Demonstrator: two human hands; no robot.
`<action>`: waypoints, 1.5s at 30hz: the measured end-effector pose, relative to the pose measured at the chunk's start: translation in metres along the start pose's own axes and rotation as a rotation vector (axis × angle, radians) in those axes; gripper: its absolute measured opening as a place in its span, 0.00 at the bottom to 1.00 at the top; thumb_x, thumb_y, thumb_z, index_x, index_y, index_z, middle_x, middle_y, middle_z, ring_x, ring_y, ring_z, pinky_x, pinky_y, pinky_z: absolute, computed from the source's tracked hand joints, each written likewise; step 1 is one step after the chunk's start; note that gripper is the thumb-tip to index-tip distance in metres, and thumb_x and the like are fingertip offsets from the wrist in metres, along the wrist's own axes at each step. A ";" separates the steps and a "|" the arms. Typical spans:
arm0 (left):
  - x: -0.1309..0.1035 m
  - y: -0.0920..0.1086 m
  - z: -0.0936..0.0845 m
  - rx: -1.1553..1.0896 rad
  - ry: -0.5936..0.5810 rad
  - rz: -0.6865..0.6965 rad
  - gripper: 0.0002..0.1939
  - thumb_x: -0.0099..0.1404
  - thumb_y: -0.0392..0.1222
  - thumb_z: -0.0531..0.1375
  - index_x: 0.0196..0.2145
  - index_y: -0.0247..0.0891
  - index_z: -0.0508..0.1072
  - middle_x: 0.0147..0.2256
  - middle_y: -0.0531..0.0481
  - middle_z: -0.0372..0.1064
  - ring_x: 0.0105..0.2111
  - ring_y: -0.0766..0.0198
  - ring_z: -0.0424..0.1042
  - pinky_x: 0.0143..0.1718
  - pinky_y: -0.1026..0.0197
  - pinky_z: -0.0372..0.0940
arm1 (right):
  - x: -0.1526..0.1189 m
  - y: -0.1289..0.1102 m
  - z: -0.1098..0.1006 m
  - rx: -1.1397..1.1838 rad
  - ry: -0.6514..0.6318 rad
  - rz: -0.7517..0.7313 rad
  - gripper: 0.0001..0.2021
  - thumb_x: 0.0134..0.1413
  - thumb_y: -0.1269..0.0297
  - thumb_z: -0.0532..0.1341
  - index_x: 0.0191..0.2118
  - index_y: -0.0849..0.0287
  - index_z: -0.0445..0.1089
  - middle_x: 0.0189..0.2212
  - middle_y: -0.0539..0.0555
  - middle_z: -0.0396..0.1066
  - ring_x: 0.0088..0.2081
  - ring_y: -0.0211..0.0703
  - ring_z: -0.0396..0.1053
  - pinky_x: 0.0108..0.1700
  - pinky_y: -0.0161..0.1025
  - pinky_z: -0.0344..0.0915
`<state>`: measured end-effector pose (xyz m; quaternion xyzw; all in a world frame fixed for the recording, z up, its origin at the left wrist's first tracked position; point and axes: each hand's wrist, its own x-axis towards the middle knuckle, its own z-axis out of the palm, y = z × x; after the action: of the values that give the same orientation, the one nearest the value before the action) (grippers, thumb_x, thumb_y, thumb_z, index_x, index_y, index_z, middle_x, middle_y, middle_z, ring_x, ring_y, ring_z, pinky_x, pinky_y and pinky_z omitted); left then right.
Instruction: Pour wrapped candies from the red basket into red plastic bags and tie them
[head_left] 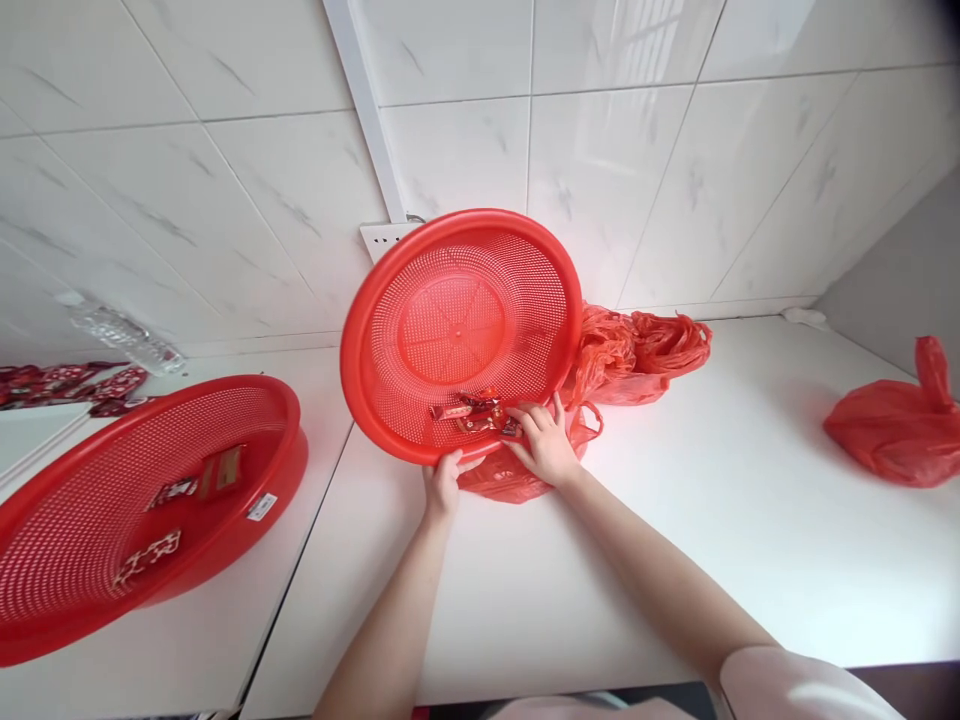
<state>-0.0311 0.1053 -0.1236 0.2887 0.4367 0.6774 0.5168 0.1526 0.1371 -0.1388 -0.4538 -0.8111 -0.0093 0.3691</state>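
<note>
A red plastic colander [461, 330] is tilted up toward me, its open side facing me. My left hand [444, 482] is closed on its lower rim, with the fingers partly behind it. Inside, several small red and brown wrapped snack packets [472, 408] lie bunched against the lower wall. My right hand [547, 442] reaches over the lower right rim, fingers curled onto the packets at the right of the bunch; its fingertips are partly hidden. Beneath the colander, close to both hands, a red plastic bag [506, 478] lies on the white counter.
At left stands another red colander [292, 440] holding a few packets. Beyond it are a clear plastic bottle [131, 335] and red patterned wrappers [67, 382]. Crumpled red bags [637, 350] sit by the tiled wall, a tied red bag [896, 430] at far right.
</note>
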 end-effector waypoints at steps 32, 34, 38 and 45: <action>-0.007 -0.003 0.000 0.105 -0.108 -0.088 0.18 0.48 0.37 0.62 0.39 0.34 0.73 0.35 0.47 0.76 0.36 0.50 0.77 0.31 0.44 0.76 | -0.003 -0.008 0.014 0.256 0.026 0.143 0.16 0.63 0.61 0.56 0.55 0.55 0.65 0.49 0.57 0.73 0.49 0.49 0.71 0.52 0.49 0.67; -0.006 -0.001 0.000 0.106 -0.115 -0.094 0.19 0.48 0.37 0.62 0.40 0.34 0.73 0.35 0.47 0.75 0.36 0.50 0.76 0.31 0.44 0.76 | -0.004 -0.004 0.017 0.382 0.074 0.198 0.13 0.62 0.63 0.57 0.51 0.53 0.66 0.51 0.55 0.72 0.50 0.46 0.72 0.51 0.45 0.70; -0.004 -0.001 0.001 0.095 -0.098 -0.099 0.21 0.46 0.37 0.62 0.41 0.35 0.72 0.34 0.49 0.74 0.36 0.51 0.76 0.31 0.43 0.76 | -0.004 -0.003 0.016 0.532 0.166 0.277 0.11 0.62 0.61 0.57 0.48 0.55 0.66 0.56 0.57 0.68 0.56 0.46 0.68 0.53 0.43 0.70; 0.002 -0.005 -0.001 0.036 -0.003 -0.047 0.21 0.45 0.36 0.61 0.41 0.37 0.71 0.35 0.50 0.72 0.36 0.54 0.74 0.33 0.42 0.75 | -0.006 -0.004 0.004 0.596 0.380 0.381 0.16 0.68 0.60 0.45 0.53 0.57 0.64 0.53 0.59 0.70 0.52 0.44 0.71 0.55 0.46 0.68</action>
<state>-0.0303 0.1072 -0.1290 0.2885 0.4549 0.6567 0.5278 0.1491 0.1321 -0.1437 -0.4593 -0.5969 0.2111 0.6231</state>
